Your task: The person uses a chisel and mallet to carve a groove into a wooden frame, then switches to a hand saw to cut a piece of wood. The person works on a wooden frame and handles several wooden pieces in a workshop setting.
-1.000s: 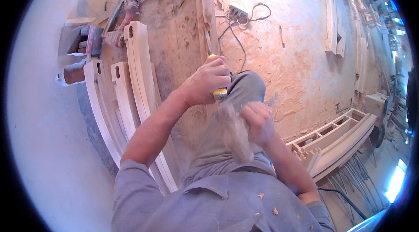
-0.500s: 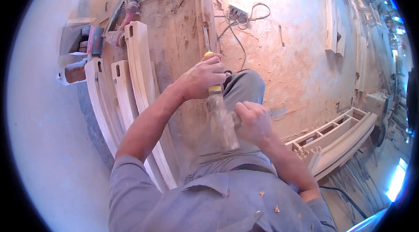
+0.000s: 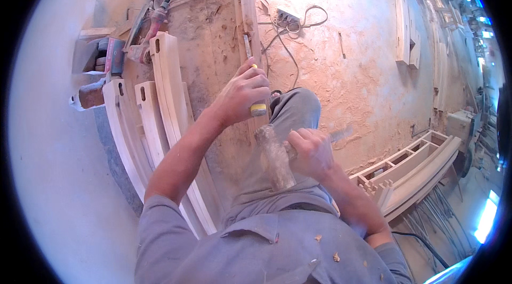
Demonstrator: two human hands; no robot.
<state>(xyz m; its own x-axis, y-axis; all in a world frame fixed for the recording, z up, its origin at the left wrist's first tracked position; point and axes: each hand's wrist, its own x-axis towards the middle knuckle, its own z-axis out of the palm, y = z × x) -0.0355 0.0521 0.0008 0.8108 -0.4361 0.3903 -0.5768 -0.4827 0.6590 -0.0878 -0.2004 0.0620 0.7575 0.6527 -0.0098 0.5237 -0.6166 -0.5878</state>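
My left hand is wrapped around the yellow-and-grey handle of a chisel. The chisel's metal blade reaches away from me onto a long narrow wooden rail that has slots cut in it. How deep its tip sits cannot be made out. My right hand grips the handle of a wooden mallet. The worn, pale mallet head is over my lap, a small gap nearer to me than the chisel's butt end. Part of the mallet's handle is hidden in my fist.
Slotted, curved wooden pieces lean at my left on a dusty bench. Beyond them lie a red power tool and a box. A power strip with cables is on the floor. A slatted wooden frame stands at right.
The mallet head has drawn back toward me, away from the chisel's butt end. My left hand and the chisel appear slightly further left.
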